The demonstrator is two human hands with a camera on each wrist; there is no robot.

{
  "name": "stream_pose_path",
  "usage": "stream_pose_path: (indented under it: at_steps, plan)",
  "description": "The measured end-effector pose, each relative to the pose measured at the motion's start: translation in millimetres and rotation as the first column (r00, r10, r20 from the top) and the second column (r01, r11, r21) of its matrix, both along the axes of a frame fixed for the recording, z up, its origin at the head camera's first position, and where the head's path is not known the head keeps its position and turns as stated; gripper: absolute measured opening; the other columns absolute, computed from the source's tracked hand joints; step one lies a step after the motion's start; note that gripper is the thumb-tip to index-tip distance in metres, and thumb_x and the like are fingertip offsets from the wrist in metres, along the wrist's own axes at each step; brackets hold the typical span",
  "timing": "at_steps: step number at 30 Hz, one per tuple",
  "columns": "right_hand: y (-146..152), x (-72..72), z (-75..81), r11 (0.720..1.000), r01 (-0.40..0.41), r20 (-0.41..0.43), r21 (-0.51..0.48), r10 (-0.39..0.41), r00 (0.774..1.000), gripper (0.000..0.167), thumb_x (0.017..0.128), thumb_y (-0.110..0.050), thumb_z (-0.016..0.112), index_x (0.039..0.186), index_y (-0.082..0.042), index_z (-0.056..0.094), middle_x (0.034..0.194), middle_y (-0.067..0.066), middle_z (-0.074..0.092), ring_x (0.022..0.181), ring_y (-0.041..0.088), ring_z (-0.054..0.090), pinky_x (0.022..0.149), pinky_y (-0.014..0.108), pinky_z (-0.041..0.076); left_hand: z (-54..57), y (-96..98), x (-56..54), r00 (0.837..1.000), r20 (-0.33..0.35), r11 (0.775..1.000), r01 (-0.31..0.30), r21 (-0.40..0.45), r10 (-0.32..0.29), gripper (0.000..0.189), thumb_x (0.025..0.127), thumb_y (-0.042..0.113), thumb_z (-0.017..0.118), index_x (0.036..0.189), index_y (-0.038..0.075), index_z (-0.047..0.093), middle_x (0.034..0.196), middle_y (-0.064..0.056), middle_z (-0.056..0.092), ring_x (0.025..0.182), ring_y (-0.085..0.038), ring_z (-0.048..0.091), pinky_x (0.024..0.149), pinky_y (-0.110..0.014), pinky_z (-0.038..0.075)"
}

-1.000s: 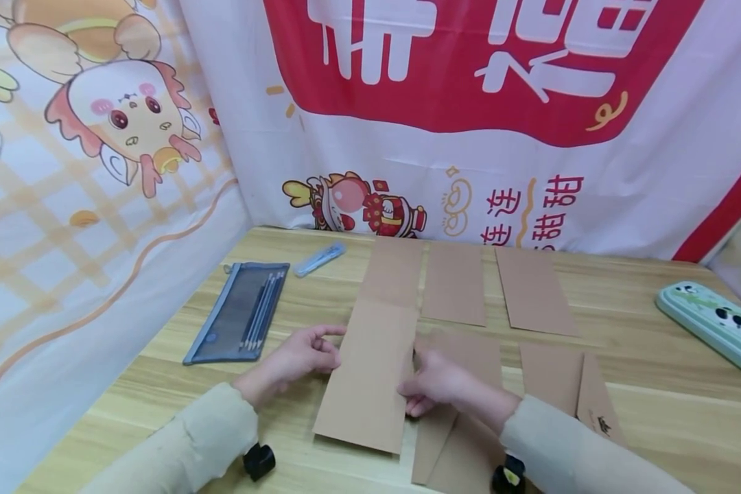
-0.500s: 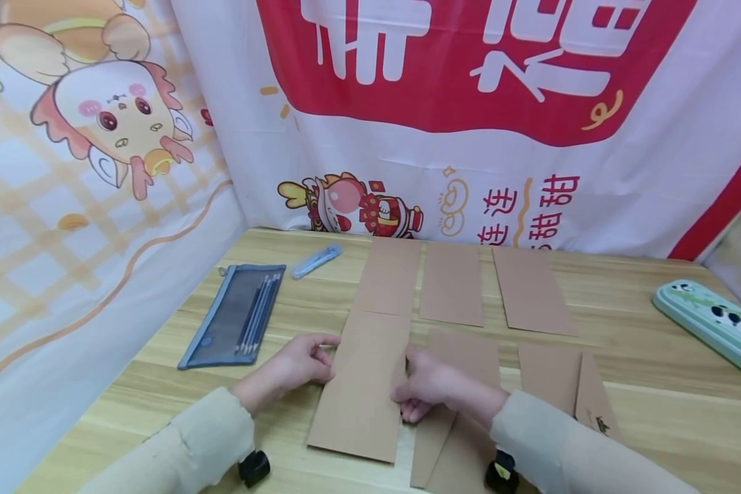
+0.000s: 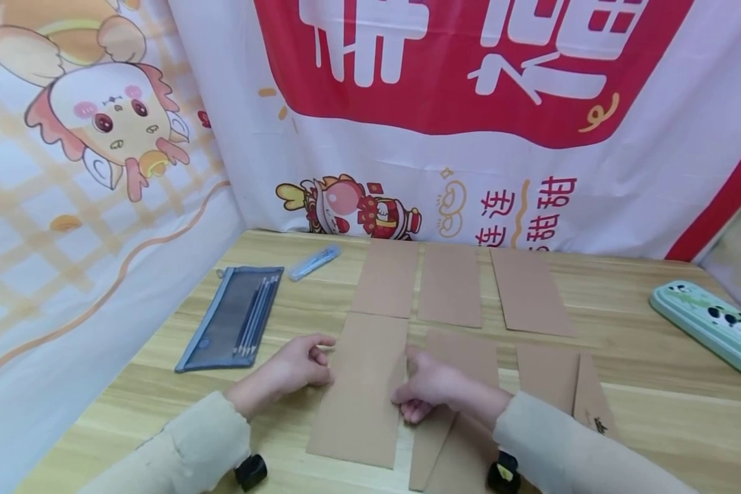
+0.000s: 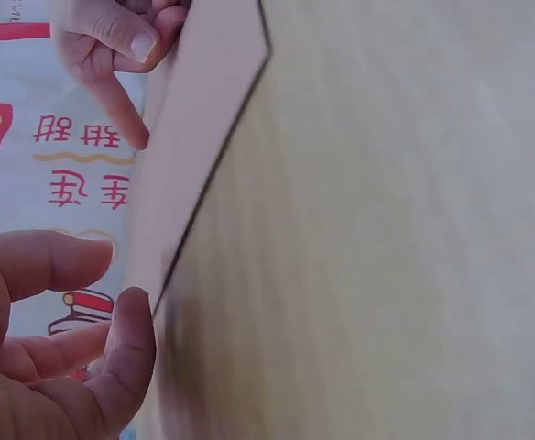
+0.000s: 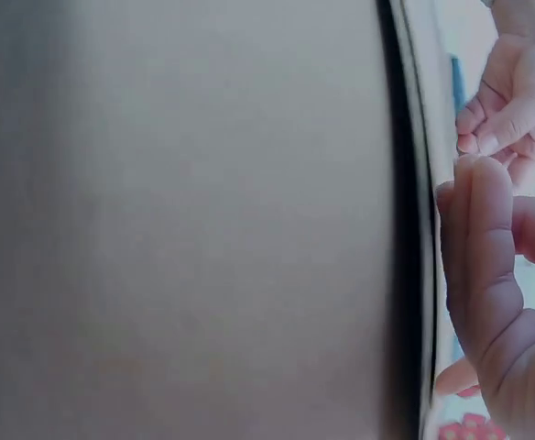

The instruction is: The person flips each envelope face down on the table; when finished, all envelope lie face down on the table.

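Note:
A flat, plain brown kraft-paper rectangle (image 3: pixel 361 391) lies on the wooden table, its far edge against another brown rectangle (image 3: pixel 385 278) behind it. Beside its left edge is my left hand (image 3: pixel 299 360), fingers loosely bent with thumb and fingertips right at the border. In the left wrist view, a gap shows between that hand's thumb (image 4: pixel 75 261) and fingers. My right hand (image 3: pixel 429 387) is at the opposite long edge, thumb and index fingertips touching the border, the other fingers bent underneath the palm. Its fingers (image 5: pixel 487 247) extend along the edge in the right wrist view.
Two brown rectangles (image 3: pixel 451 285) stand in line along the back. More brown pieces lie right (image 3: pixel 549 377), one with a dark printed mark. A blue mesh pouch with pencils (image 3: pixel 234 315), a small blue packet (image 3: pixel 315 263) and a green panda case (image 3: pixel 713 326) flank them.
The front rectangle has slid slightly toward me and settled flat, its far edge now lined up with the one behind instead of overlapping it. Both hands moved along with it.

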State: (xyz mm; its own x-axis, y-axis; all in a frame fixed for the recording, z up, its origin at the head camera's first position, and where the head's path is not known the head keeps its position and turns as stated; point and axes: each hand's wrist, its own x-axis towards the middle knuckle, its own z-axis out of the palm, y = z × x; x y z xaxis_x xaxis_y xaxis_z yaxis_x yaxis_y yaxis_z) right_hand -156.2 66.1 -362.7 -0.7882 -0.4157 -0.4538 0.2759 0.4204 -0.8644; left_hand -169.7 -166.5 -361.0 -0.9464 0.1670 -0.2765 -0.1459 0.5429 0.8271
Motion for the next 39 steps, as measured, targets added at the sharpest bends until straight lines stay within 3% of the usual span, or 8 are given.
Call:
stream_pose_path:
  at_steps: [4, 8, 11, 16, 22, 26, 32, 39]
  plan:
    - [15.2, 1.8, 10.4, 0.999, -0.003, -0.073, -0.042, 0.000, 0.997, 0.092, 0.083, 0.002, 0.061, 0.144, 0.007, -0.007, 0.060, 0.009, 0.061, 0.046, 0.012, 0.056, 0.045, 0.025, 0.052, 6.9, 4.4, -0.7, 0.993, -0.082, 0.995, 0.089, 0.050, -0.084, 0.054, 0.077, -0.001, 0.064, 0.129, -0.001, 0.049, 0.092, -0.010, 0.057, 0.077, -0.016, 0.055, 0.066, -0.027, 0.050]
    - [35.3, 3.1, 21.5, 0.996, -0.023, -0.148, -0.084, 0.010, 0.989, 0.083, 0.085, -0.002, 0.060, 0.144, 0.008, 0.002, 0.065, 0.010, 0.061, 0.052, 0.013, 0.058, 0.051, 0.026, 0.054, 14.4, 20.0, -0.8, 0.972, -0.154, 0.975, 0.194, 0.109, -0.176, 0.050, 0.081, 0.001, 0.064, 0.128, -0.004, 0.048, 0.099, -0.015, 0.060, 0.082, -0.015, 0.057, 0.072, -0.027, 0.051]
    - [51.9, 4.9, 25.2, 0.995, 0.001, -0.163, -0.097, -0.017, 0.986, 0.078, 0.086, -0.005, 0.060, 0.144, 0.008, 0.010, 0.076, 0.013, 0.060, 0.061, 0.015, 0.060, 0.060, 0.029, 0.056, 14.6, 36.4, -1.1, 0.968, -0.138, 0.958, 0.231, 0.168, -0.209, 0.048, 0.083, 0.003, 0.063, 0.129, -0.004, 0.048, 0.106, -0.018, 0.059, 0.087, -0.015, 0.057, 0.077, -0.027, 0.051]
    - [82.8, 10.8, 24.5, 0.990, 0.081, -0.186, -0.115, -0.101, 0.977, 0.074, 0.087, -0.008, 0.059, 0.142, 0.011, 0.014, 0.096, 0.017, 0.056, 0.079, 0.022, 0.064, 0.074, 0.037, 0.056, 4.9, 62.3, -2.3, 0.965, -0.088, 0.913, 0.261, 0.313, -0.246, 0.049, 0.083, 0.000, 0.062, 0.130, -0.006, 0.046, 0.120, -0.023, 0.053, 0.101, -0.024, 0.058, 0.085, -0.029, 0.052]
    - [117.9, 20.0, 15.7, 0.976, 0.123, -0.150, -0.182, -0.151, 0.977, 0.073, 0.089, -0.006, 0.056, 0.141, 0.014, 0.009, 0.109, 0.023, 0.052, 0.094, 0.024, 0.061, 0.086, 0.041, 0.052, -7.3, 86.3, -1.5, 0.954, -0.046, 0.869, 0.288, 0.403, -0.295, 0.052, 0.082, -0.003, 0.060, 0.130, -0.010, 0.042, 0.126, -0.026, 0.050, 0.111, -0.032, 0.054, 0.088, -0.030, 0.051]
    - [129.0, 25.2, 9.5, 0.971, 0.145, -0.122, -0.192, -0.170, 0.978, 0.075, 0.088, -0.008, 0.057, 0.141, 0.014, 0.008, 0.120, 0.033, 0.045, 0.100, 0.026, 0.059, 0.088, 0.042, 0.051, -10.9, 96.8, -0.5, 0.953, -0.029, 0.871, 0.287, 0.399, -0.301, 0.054, 0.081, -0.003, 0.060, 0.131, -0.010, 0.041, 0.130, -0.026, 0.048, 0.117, -0.035, 0.051, 0.094, -0.033, 0.048]
    - [131.8, 28.9, 2.0, 0.966, 0.155, -0.110, -0.205, -0.180, 0.978, 0.076, 0.088, -0.009, 0.059, 0.141, 0.013, 0.010, 0.138, 0.041, 0.020, 0.115, 0.033, 0.049, 0.090, 0.041, 0.050, -11.8, 105.3, 0.1, 0.962, 0.004, 0.889, 0.252, 0.383, -0.274, 0.055, 0.082, -0.002, 0.060, 0.132, -0.010, 0.040, 0.132, -0.025, 0.047, 0.120, -0.036, 0.047, 0.099, -0.039, 0.044]
    - [136.5, 29.7, -3.4, 0.961, 0.166, -0.121, -0.222, -0.196, 0.973, 0.073, 0.090, -0.011, 0.057, 0.141, 0.013, 0.010, 0.136, 0.041, 0.026, 0.117, 0.032, 0.048, 0.093, 0.038, 0.049, -12.4, 111.0, -2.5, 0.966, 0.012, 0.904, 0.239, 0.355, -0.260, 0.047, 0.085, 0.001, 0.059, 0.129, -0.010, 0.044, 0.129, -0.026, 0.050, 0.120, -0.035, 0.049, 0.101, -0.041, 0.042]
